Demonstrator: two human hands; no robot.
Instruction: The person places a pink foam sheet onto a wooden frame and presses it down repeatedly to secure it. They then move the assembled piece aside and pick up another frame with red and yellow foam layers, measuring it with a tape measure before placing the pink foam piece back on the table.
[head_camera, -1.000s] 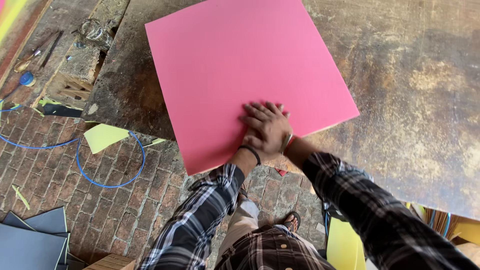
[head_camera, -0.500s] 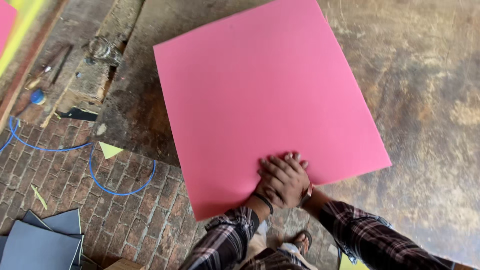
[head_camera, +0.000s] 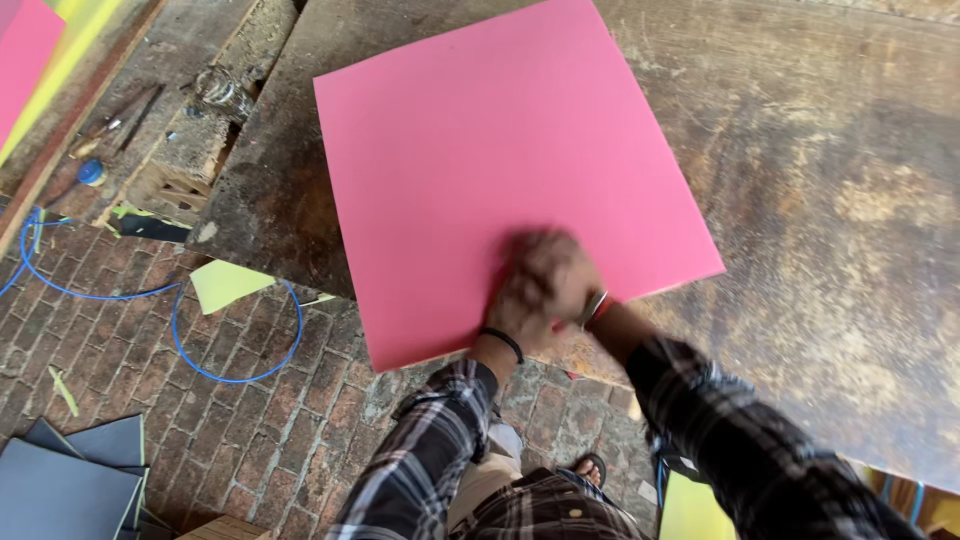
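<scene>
Pressing pink sheet (head_camera: 500, 170) on worn table (head_camera: 850, 200): blurred left hand (head_camera: 530, 290) over right hand (head_camera: 575, 290), grip state unclear; blue cable (head_camera: 235, 375) on floor.

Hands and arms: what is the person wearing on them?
Both arms wear long plaid sleeves in black, grey and white. The left hand has a thin black band round its wrist. The right hand has a silvery band at its wrist. Both hands are bare, with no gloves, and blurred.

one pink sheet (head_camera: 500, 170), two hands (head_camera: 545, 285)
</scene>
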